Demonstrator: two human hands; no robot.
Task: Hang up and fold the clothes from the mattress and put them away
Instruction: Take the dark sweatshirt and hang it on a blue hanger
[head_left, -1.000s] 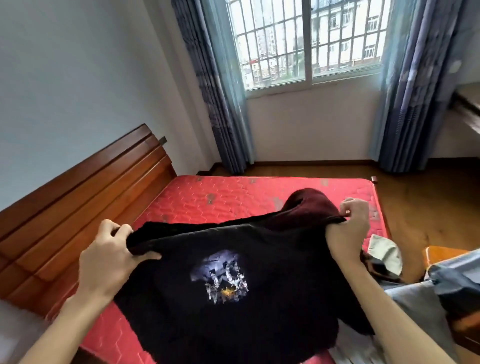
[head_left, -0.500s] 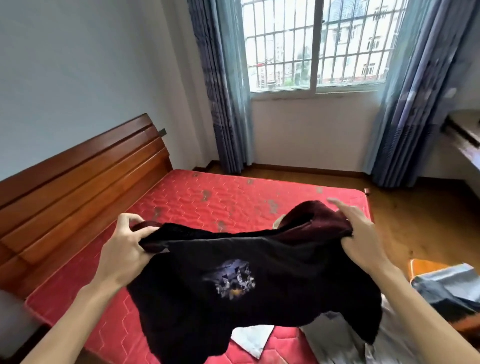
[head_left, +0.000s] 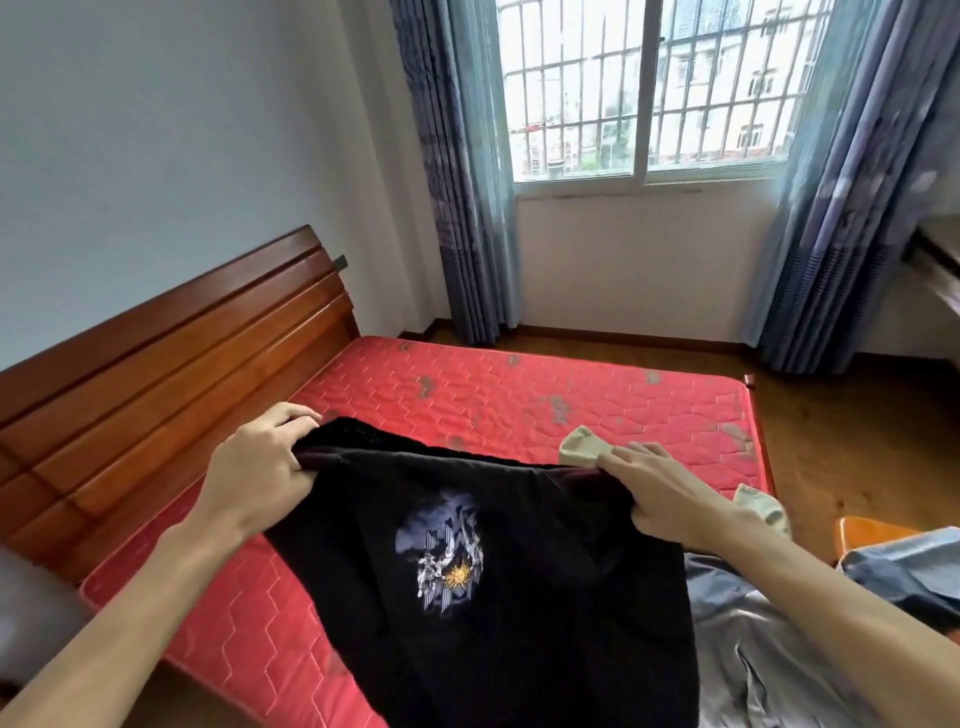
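Two hands (head_left: 260, 467) (head_left: 670, 493) gripping black shirt (head_left: 545, 639), held edge crosswise, print facing up

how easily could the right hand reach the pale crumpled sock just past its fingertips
Probably yes: the pale crumpled sock lies just beyond the right hand with nothing between, but that hand holds the black printed garment and must let go first.

So the headboard (head_left: 171, 364) is left of the mattress (head_left: 519, 395), window (head_left: 644, 88) behind it, curtains (head_left: 457, 182) either side. The shirt (head_left: 519, 597) is over the near part, with a sock (head_left: 582, 447) just behind on the right.
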